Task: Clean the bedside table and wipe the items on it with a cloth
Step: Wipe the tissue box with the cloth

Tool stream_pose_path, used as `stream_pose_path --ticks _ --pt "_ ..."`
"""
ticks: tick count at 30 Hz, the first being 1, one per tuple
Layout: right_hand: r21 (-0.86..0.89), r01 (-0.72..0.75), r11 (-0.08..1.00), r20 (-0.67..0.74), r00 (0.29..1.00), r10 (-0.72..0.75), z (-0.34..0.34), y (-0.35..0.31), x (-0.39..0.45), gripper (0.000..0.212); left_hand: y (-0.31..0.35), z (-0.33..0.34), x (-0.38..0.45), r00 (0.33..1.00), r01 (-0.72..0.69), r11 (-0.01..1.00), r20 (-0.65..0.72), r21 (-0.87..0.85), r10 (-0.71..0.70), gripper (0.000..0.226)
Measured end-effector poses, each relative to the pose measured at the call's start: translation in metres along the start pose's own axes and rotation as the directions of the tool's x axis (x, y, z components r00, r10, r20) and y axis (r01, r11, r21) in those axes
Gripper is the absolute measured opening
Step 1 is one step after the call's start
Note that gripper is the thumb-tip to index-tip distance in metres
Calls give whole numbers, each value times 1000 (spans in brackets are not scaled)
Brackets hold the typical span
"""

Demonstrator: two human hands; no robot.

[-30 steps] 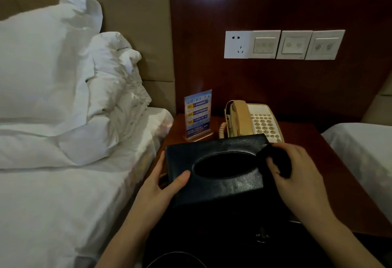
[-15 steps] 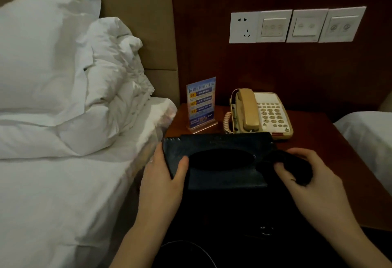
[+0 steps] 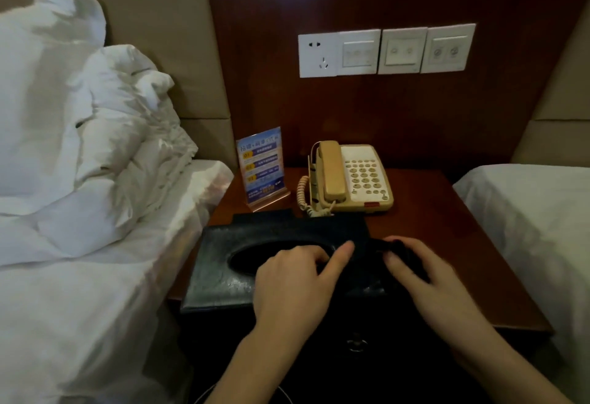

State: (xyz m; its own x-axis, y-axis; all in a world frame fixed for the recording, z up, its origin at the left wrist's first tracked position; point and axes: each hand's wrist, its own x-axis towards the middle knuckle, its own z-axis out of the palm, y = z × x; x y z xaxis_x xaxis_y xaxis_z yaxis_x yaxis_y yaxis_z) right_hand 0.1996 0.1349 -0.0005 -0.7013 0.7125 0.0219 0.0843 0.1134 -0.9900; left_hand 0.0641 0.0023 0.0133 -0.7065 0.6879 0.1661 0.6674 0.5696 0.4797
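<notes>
A black leather tissue box (image 3: 220,263) with an oval opening lies flat on the front left of the red-brown bedside table (image 3: 447,228). My left hand (image 3: 293,285) rests on top of the box, fingers curled at the edge of the opening and thumb stretched to the right. My right hand (image 3: 424,279) sits on the box's right part, closed around a dark cloth (image 3: 402,250) that is bunched under its fingers. A beige corded telephone (image 3: 351,176) and a blue sign in a clear stand (image 3: 261,167) stand at the back of the table.
A bed with white sheets (image 3: 79,276) and piled pillows (image 3: 64,100) borders the table on the left. A second white bed (image 3: 526,212) borders it on the right. White sockets and switches (image 3: 383,50) are on the wood wall panel. A drawer handle (image 3: 356,344) shows below the table top.
My left hand has gone from gripping the box's left edge to lying on its top by the opening. The box now lies flatter on the table. My right hand with the cloth stays at its right part.
</notes>
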Motion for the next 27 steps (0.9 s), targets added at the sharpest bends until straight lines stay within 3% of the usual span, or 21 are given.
stream_pose_path --ticks 4,7,11,18,27 --pt "97 186 978 -68 981 -180 15 -15 -10 23 6 -16 -16 995 61 982 -68 -180 -74 66" --pt "100 271 957 -63 962 -266 27 -26 -16 27 12 -26 -15 983 168 923 -12 -345 -184 81" --pt "129 285 950 -93 957 -275 41 -23 -21 28 12 -30 -15 973 179 949 -96 -261 -210 80" --pt "148 307 940 -119 949 -291 54 -22 -5 28 -25 -35 -26 966 -168 947 -237 -275 103 71" --pt "119 177 977 47 982 -183 90 -9 4 27 -61 -30 -15 971 27 987 -232 -158 -64 78"
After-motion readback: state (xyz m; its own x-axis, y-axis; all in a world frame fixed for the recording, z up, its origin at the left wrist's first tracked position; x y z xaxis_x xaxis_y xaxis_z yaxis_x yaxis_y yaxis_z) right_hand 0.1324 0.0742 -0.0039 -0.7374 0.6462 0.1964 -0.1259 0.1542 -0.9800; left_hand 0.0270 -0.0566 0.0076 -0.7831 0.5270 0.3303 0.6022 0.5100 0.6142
